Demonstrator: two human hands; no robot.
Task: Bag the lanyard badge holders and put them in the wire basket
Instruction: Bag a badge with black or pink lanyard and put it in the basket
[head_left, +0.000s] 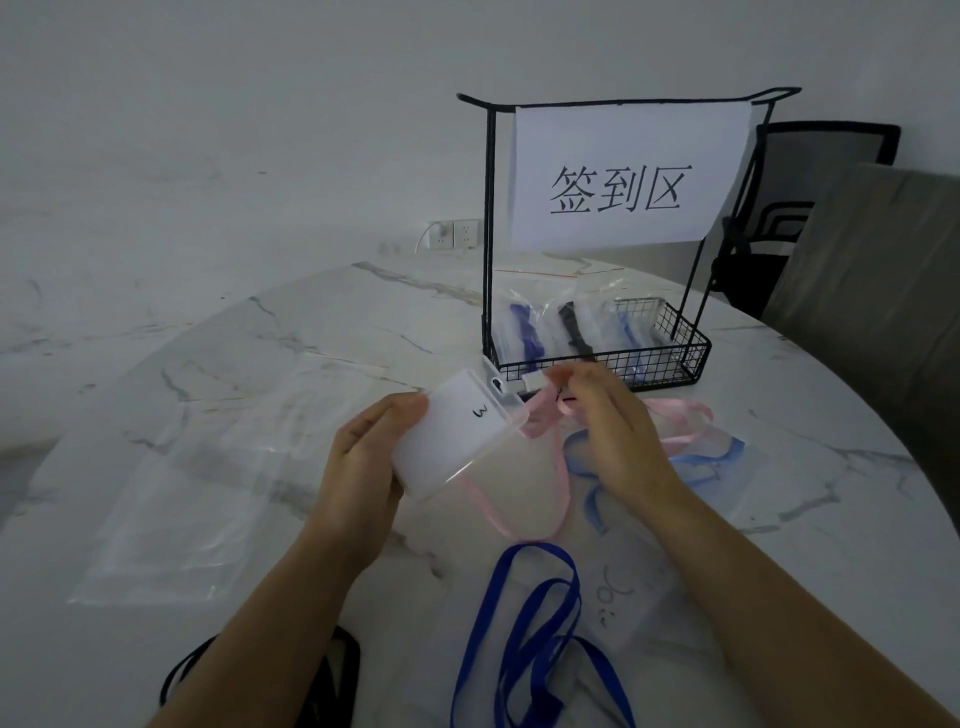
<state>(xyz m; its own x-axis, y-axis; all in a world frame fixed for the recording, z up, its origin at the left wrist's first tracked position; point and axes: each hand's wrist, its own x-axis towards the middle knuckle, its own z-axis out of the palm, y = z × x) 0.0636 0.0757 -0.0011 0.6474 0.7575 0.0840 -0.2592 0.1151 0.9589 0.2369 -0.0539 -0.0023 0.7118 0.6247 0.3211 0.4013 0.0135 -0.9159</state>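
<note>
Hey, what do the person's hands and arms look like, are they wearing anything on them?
The left hand and right hand are bare: no gloves, rings or watch show. The forearms are uncovered too, with no sleeve visible down to the picture's edge.

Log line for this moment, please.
left hand: holds badge holder | right hand: pinches pink lanyard | basket: bagged sets inside | step: not yet bagged

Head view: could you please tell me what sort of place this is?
Probably an office meeting room: round white marble-pattern table, black mesh office chair, white paper sign reading "sign-in area" on the black wire basket.
</note>
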